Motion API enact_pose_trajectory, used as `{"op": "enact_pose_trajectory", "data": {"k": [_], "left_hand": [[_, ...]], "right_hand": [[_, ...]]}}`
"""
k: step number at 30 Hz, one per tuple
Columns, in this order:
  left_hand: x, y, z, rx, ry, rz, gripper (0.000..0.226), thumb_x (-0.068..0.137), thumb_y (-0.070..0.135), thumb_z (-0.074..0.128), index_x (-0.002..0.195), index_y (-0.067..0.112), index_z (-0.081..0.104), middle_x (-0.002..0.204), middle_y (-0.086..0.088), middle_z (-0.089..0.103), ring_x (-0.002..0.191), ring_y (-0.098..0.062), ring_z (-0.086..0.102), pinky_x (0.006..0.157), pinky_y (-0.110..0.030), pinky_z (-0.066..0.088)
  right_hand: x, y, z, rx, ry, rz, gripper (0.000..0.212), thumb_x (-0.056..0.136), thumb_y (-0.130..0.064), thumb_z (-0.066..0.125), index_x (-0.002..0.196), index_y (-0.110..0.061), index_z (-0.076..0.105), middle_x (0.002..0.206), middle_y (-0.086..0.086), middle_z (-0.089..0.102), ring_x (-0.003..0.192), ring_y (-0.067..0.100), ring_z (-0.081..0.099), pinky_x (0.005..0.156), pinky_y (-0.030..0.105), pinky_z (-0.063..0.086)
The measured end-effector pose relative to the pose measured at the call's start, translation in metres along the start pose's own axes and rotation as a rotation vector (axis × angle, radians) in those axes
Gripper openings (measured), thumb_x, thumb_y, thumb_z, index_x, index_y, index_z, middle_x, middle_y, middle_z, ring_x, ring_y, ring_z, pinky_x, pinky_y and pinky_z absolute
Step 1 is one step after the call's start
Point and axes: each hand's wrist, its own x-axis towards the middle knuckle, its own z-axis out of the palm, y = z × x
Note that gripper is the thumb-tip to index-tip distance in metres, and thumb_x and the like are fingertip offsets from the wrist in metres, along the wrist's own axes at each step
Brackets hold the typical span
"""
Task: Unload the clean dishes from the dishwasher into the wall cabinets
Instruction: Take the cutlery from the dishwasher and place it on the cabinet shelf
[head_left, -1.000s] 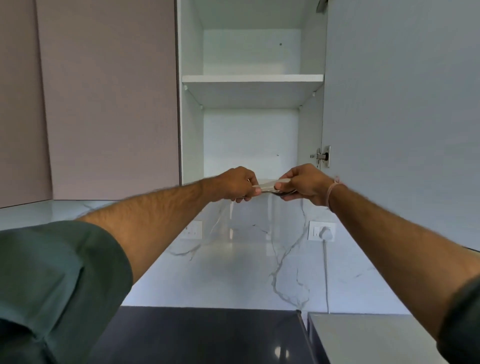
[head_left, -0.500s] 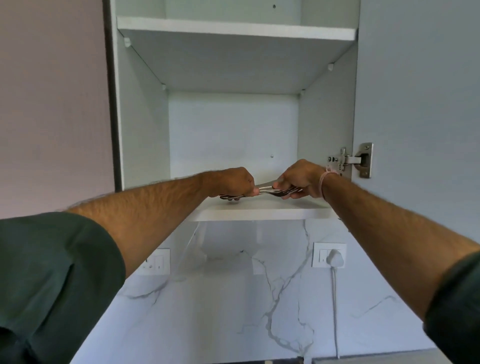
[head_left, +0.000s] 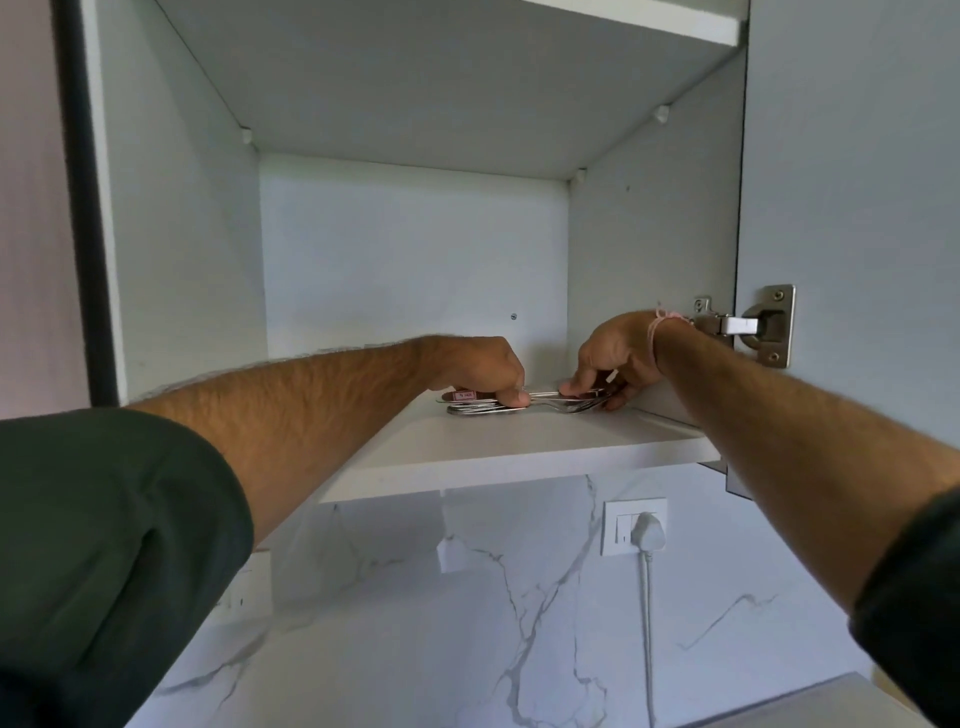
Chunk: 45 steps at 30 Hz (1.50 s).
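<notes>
Open wall cabinet (head_left: 410, 260) fills the upper two-thirds of the frame, with its door (head_left: 852, 182) swung out along the right edge. Marble backsplash (head_left: 467, 623) runs across the bottom. Dark green sleeve (head_left: 104, 545) takes the lower left corner. The cabinet's bottom shelf (head_left: 519, 452) sits mid-frame, upper shelf (head_left: 467, 104) at the top.

At centre, left hand (head_left: 480, 369) is knuckles up, fingers curled down over the left end of the cutlery bundle (head_left: 545, 402), thumb tip pressed on its front edge. Just right of centre, right hand (head_left: 618, 353) pinches the other end between thumb and fingers (the fingers under the bundle are partly hidden).

The bundle lies flat on the bottom shelf, toward the back — several metal pieces stacked, fork tines at the right end, small red-printed sticker (head_left: 464, 396) at the left end.

Smaller bits — steel hinge (head_left: 763, 325) right of the right wrist, pink thread band (head_left: 662, 325) on that wrist, white wall socket (head_left: 621, 527) with a plug (head_left: 648, 532) in it below the shelf.
</notes>
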Motion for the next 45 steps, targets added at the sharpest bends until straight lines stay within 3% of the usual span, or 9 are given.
{"op": "enact_pose_trajectory", "data": {"k": [4,8,15,21,28,31,35,40,45], "left_hand": [[0.010,-0.006,-0.005,-0.047,-0.063,0.004,0.014,0.091,0.021,0.069,0.088,0.007,0.065,0.066,0.000,0.050,0.058,-0.014,0.046,0.051,-0.018,0.037],[0.017,-0.011,-0.011,-0.119,-0.131,-0.006,0.010,0.092,0.015,0.068,0.090,0.005,0.065,0.064,-0.002,0.055,0.046,-0.010,0.049,0.038,-0.011,0.034],[0.030,-0.018,-0.007,-0.171,-0.120,-0.022,0.015,0.091,0.013,0.069,0.076,0.012,0.066,0.069,-0.002,0.062,0.061,-0.014,0.055,0.058,-0.023,0.044],[0.033,-0.019,-0.002,-0.192,-0.062,-0.025,0.007,0.090,0.013,0.070,0.088,0.009,0.065,0.066,-0.002,0.055,0.054,-0.013,0.049,0.050,-0.018,0.040],[0.035,-0.020,-0.001,-0.191,0.013,-0.027,0.014,0.088,0.016,0.071,0.075,0.017,0.068,0.064,0.001,0.054,0.064,-0.013,0.045,0.062,-0.025,0.036],[0.036,-0.019,-0.003,-0.175,0.019,-0.040,0.013,0.091,0.019,0.069,0.078,0.014,0.069,0.073,-0.003,0.058,0.070,-0.016,0.049,0.069,-0.026,0.039],[0.041,-0.022,-0.005,-0.333,-0.011,-0.087,0.020,0.097,0.011,0.060,0.078,0.005,0.063,0.068,-0.006,0.063,0.057,-0.016,0.060,0.053,-0.025,0.053],[0.049,-0.030,-0.004,-0.354,-0.002,-0.124,0.017,0.097,0.008,0.057,0.083,0.002,0.062,0.071,-0.011,0.061,0.055,-0.017,0.057,0.053,-0.026,0.053],[0.060,-0.038,0.002,-0.188,0.037,-0.132,0.015,0.092,0.016,0.067,0.078,0.015,0.074,0.090,-0.003,0.066,0.084,-0.016,0.056,0.079,-0.027,0.047]], "right_hand": [[0.011,-0.012,-0.006,-0.132,-0.009,0.031,0.034,0.082,-0.010,0.076,0.113,0.001,0.066,0.104,0.011,0.062,0.091,0.027,0.060,0.085,0.040,0.056],[0.023,-0.020,-0.010,-0.245,-0.034,0.050,0.038,0.088,-0.014,0.071,0.124,-0.002,0.063,0.106,0.009,0.059,0.088,0.024,0.056,0.096,0.041,0.051],[0.039,-0.023,-0.010,-0.326,-0.073,0.040,0.024,0.093,-0.010,0.064,0.115,-0.003,0.062,0.105,0.011,0.059,0.103,0.028,0.055,0.090,0.041,0.051],[0.043,-0.025,-0.013,-0.385,-0.101,0.025,0.012,0.098,-0.010,0.056,0.092,-0.005,0.065,0.090,0.006,0.063,0.089,0.022,0.058,0.085,0.038,0.052],[0.044,-0.030,-0.019,-0.408,-0.126,0.046,0.033,0.095,-0.008,0.061,0.126,0.003,0.060,0.120,0.017,0.057,0.108,0.031,0.057,0.102,0.047,0.048],[0.044,-0.033,-0.021,-0.422,-0.111,0.014,0.032,0.096,-0.010,0.059,0.126,0.001,0.060,0.119,0.016,0.060,0.107,0.030,0.062,0.103,0.045,0.048],[0.049,-0.037,-0.022,-0.449,-0.048,-0.047,0.029,0.097,-0.016,0.059,0.122,-0.003,0.064,0.123,0.012,0.064,0.113,0.026,0.063,0.101,0.043,0.049],[0.066,-0.040,-0.012,-0.577,0.063,-0.117,0.023,0.097,-0.020,0.059,0.110,-0.005,0.069,0.112,0.011,0.065,0.094,0.022,0.068,0.093,0.043,0.055],[0.073,-0.040,0.004,-0.696,0.000,-0.145,0.032,0.100,-0.015,0.052,0.128,0.000,0.059,0.109,0.009,0.057,0.097,0.024,0.065,0.093,0.037,0.054]]}}
